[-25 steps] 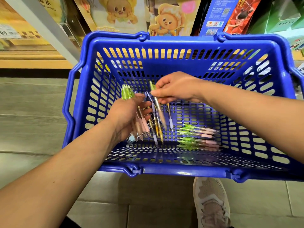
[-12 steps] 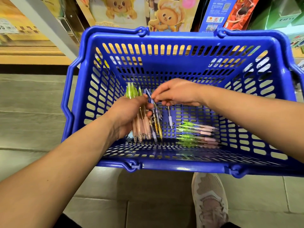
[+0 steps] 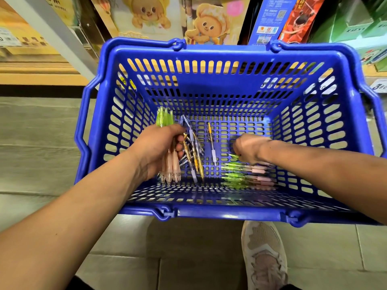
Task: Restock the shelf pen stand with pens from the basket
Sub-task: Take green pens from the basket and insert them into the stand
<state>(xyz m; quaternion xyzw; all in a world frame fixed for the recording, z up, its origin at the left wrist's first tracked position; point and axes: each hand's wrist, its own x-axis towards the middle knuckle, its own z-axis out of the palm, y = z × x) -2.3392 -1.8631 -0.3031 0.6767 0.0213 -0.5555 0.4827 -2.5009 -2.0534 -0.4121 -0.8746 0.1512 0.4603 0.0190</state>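
I see the bundle of pens (image 3: 170, 166) inside the basket (image 3: 209, 214), against its left wall. My left hand (image 3: 157, 150) is curled tightly round the bundle, with the green caps sticking out above the fist and the pink barrels below. A few blue and yellow pens fan out from the same grip towards the basket's middle.

A single yellow-and-white pen (image 3: 212, 143) lies alone on the basket floor near its centre. The loose green-capped pens (image 3: 247, 177) lie in a row on the floor by the right wall.

Half a second ago my right hand (image 3: 249, 147) was at the bundle. It has now swung over to that row, fingers bent down onto the topmost pen. It is blurred, so I cannot tell whether it has hold of one.

My shoe (image 3: 264, 254) is on the tiles just below the basket's near rim.
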